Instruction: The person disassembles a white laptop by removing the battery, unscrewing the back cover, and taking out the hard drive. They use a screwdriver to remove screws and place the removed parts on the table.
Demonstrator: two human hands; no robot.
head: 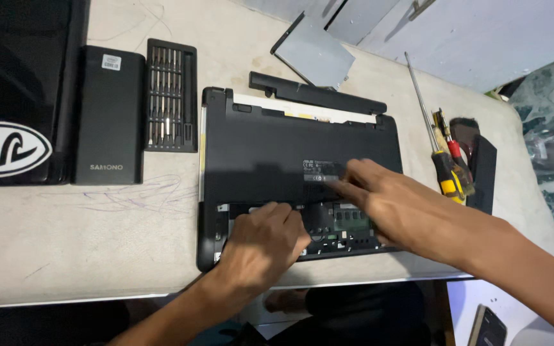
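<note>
Resting knuckles-up on the near edge of an upturned black laptop (277,154), the left hand (264,247) has its fingers curled down into an open service bay (338,227) in the base; whether those fingers pinch anything cannot be told, since the hand covers its own fingertips. The right hand (386,205) lies flat across the same bay from the right, fingers loosely spread and extended toward a label on the base, gripping nothing visible. The two hands are close but apart.

The laptop sits bottom-up near the front edge of a pale, scuffed table (65,237). Much of the bay is covered by the hands; a green circuit board shows between them, its detail too small to read. One long black bar, perhaps a battery (315,95), lies just behind the laptop's far edge, and one flat grey metal panel (315,54) lies beyond that.

To the left stand one black case (110,115) and, touching its right side, one open tray of screwdriver bits (172,96), too many and too fine to count. A dark bag (14,90) is cut off at the left edge. To the right lie one long screwdriver (432,138) with a yellow-and-black handle, a second smaller tool beside it, and one black block (483,173). A phone (487,327) is cut off at the bottom.
</note>
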